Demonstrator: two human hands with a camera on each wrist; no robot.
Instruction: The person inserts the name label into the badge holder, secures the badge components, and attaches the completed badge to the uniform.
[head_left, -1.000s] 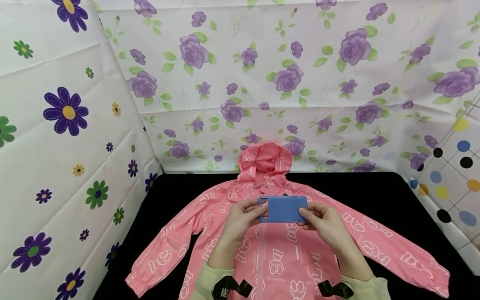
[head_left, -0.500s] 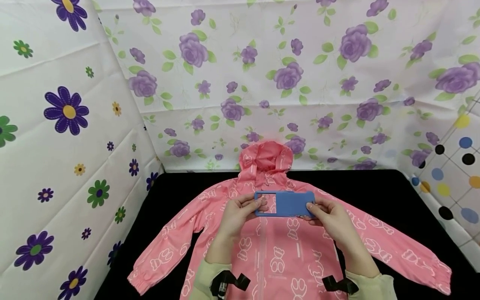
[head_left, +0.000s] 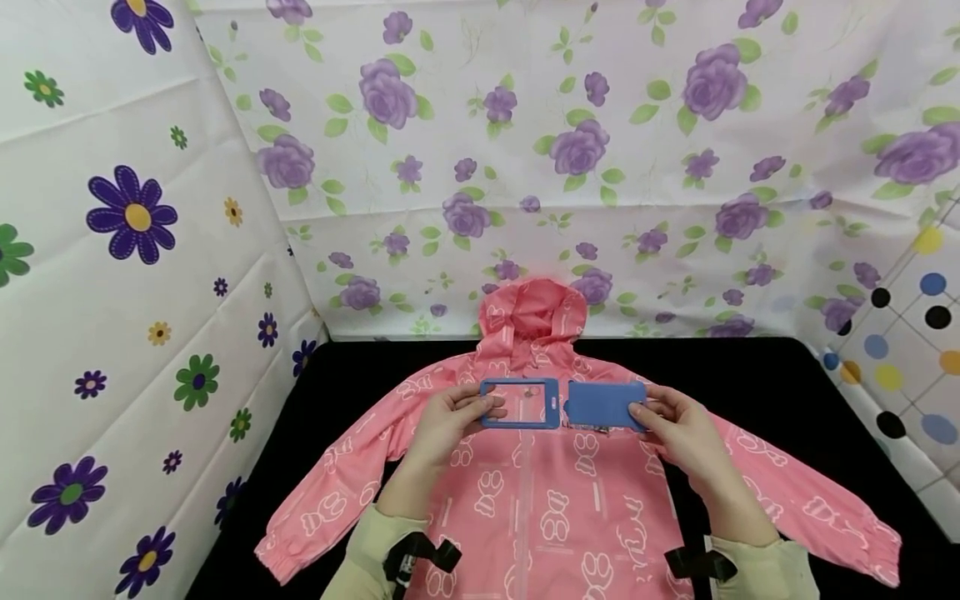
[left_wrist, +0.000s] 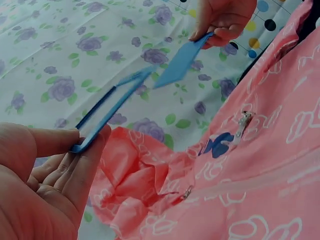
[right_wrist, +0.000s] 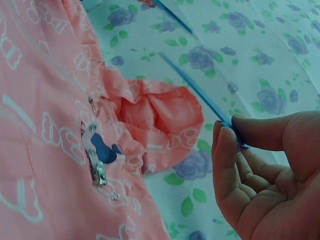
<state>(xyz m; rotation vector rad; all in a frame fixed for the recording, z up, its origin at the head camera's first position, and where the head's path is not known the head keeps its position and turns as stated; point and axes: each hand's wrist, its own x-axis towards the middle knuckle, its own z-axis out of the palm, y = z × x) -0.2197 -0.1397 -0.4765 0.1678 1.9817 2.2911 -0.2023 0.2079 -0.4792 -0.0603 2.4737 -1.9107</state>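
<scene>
My left hand pinches one short end of a blue card holder frame, a thin rectangle with a large window and a small slot. Through the window the pink jacket shows. My right hand pinches the outer end of a flat blue card holder panel between thumb and fingers. A narrow gap parts the two pieces, held level above the jacket's chest. In the right wrist view the panel is seen edge-on. On the jacket lies a metal clip beside a dark blue shape.
The hooded jacket is spread with sleeves out on a black tabletop. Purple-flowered sheeting rises behind, a daisy-print sheet stands at the left, and a dotted sheet at the right.
The panel and frame overlapped a second ago. My hands have drawn apart, the frame going left and the panel right, so the panel is now out of the frame.
</scene>
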